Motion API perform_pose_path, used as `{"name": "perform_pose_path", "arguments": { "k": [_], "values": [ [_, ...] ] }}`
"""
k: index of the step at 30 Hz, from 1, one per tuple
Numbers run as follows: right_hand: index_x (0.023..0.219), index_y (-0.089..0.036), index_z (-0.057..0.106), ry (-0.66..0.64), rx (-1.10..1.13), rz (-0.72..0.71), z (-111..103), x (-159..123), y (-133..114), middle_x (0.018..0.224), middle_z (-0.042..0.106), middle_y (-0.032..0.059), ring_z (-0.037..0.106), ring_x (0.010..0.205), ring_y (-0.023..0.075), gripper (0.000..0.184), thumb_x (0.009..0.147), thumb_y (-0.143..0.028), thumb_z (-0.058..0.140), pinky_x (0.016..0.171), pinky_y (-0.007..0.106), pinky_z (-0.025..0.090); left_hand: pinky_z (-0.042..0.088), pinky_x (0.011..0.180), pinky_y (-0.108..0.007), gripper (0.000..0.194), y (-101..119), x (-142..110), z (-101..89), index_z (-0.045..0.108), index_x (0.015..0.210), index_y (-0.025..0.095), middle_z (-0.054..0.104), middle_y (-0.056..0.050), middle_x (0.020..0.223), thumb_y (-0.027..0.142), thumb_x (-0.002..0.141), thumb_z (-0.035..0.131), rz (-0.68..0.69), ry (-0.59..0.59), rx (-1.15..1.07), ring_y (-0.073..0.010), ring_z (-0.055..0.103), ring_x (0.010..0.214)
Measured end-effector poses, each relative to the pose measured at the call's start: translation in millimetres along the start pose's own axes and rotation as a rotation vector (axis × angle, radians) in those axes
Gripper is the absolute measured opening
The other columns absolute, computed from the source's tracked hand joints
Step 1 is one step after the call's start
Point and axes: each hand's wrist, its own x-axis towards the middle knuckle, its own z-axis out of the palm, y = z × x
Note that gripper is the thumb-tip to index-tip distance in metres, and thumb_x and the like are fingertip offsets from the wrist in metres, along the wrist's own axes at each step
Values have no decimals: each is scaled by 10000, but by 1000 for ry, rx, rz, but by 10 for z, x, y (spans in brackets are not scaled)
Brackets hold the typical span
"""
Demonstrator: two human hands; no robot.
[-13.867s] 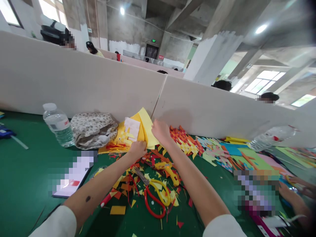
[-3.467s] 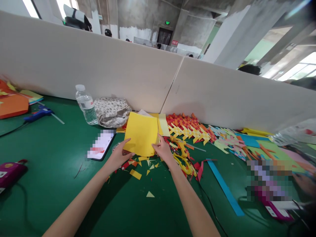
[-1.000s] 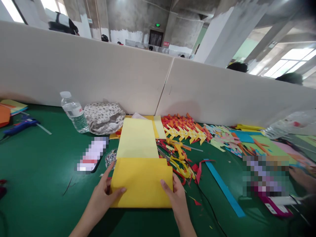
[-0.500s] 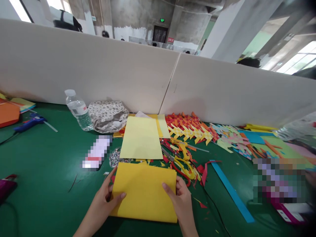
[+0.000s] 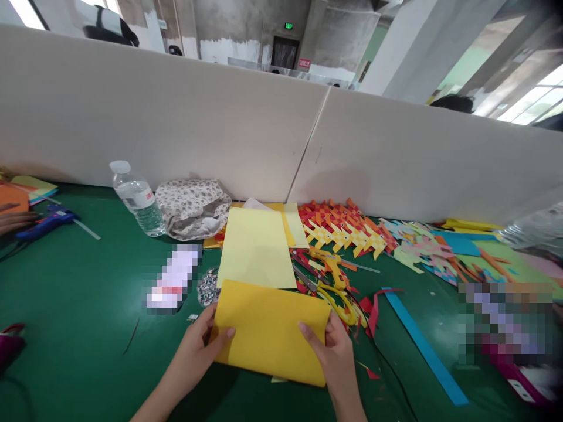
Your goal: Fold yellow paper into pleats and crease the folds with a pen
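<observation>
A yellow sheet of craft paper (image 5: 272, 331), looking folded or stacked, is held up off the table between my two hands. My left hand (image 5: 200, 346) grips its left edge, thumb on top and fingers beneath. On the right edge my right hand (image 5: 332, 346) pinches it the same way. Just beyond lies a pale yellow sheet (image 5: 257, 246), its near edge behind the held paper. Scissors with yellow handles (image 5: 341, 305) and a yellow glue gun (image 5: 332, 266) rest among paper scraps to the right.
Woven paper fish (image 5: 347, 225) lie along the white partition (image 5: 197, 117). A water bottle (image 5: 138, 199), patterned cloth (image 5: 191, 205) and blurred phone (image 5: 173, 278) are left of the sheets. A blue strip (image 5: 424, 346) lies right. Another person's hand (image 5: 15, 221) is beside a blue glue gun (image 5: 50, 221).
The yellow paper, in both hands, has shifted slightly right and up, tilting a little, and now overlaps the pale sheet. Another person's hand has appeared at the far left.
</observation>
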Motion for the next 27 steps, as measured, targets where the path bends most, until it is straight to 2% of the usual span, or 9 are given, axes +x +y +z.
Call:
{"name": "perform_pose_path", "arguments": {
  "k": [2, 5, 9, 12, 20, 27],
  "values": [
    [1080, -205, 559, -7, -11, -12, -8, 63, -14, 1018, 713, 100, 674, 903, 324, 578, 593, -364, 825, 709, 408, 576, 538, 827, -324, 449, 68, 120, 12, 534, 1177, 218, 649, -74, 1152, 473, 809, 577, 42, -36, 5, -242, 636, 986],
    [1099, -214, 560, 7, -45, -57, -4, 156, -38, 1023, 712, 85, 675, 895, 307, 583, 598, -364, 821, 720, 400, 573, 529, 766, -282, 419, 118, 250, 35, 530, 1180, 205, 646, -73, 1128, 486, 876, 468, 121, -21, 97, -226, 619, 974],
    [1018, -203, 580, 76, -68, -116, 31, 255, -43, 933, 731, 80, 684, 841, 300, 548, 568, -397, 826, 691, 384, 569, 502, 759, -253, 380, 47, 286, 37, 531, 1182, 220, 619, -63, 1173, 460, 909, 418, 164, 20, 142, -219, 586, 1019],
    [1014, -193, 557, 140, -72, -133, 21, 320, 1, 849, 737, 72, 691, 785, 293, 587, 542, -402, 836, 644, 370, 566, 481, 798, -252, 366, -46, 265, 34, 543, 1179, 218, 624, -58, 1173, 437, 917, 412, 190, 40, 196, -219, 575, 1038],
    [1054, -200, 517, 135, -79, -95, -120, 389, 104, 909, 734, 85, 693, 819, 298, 623, 552, -382, 838, 661, 379, 574, 471, 871, -260, 371, -72, 252, 83, 570, 1139, 224, 617, -56, 1214, 464, 896, 428, 154, 57, 210, -233, 556, 1110],
    [1020, -187, 559, 173, -68, -137, -31, 338, 79, 860, 736, 86, 695, 766, 290, 615, 519, -406, 840, 624, 359, 575, 514, 798, -268, 422, -66, 252, 49, 559, 1116, 201, 650, -80, 1141, 513, 837, 514, 67, 60, 59, -238, 606, 1024]
  ]
}}
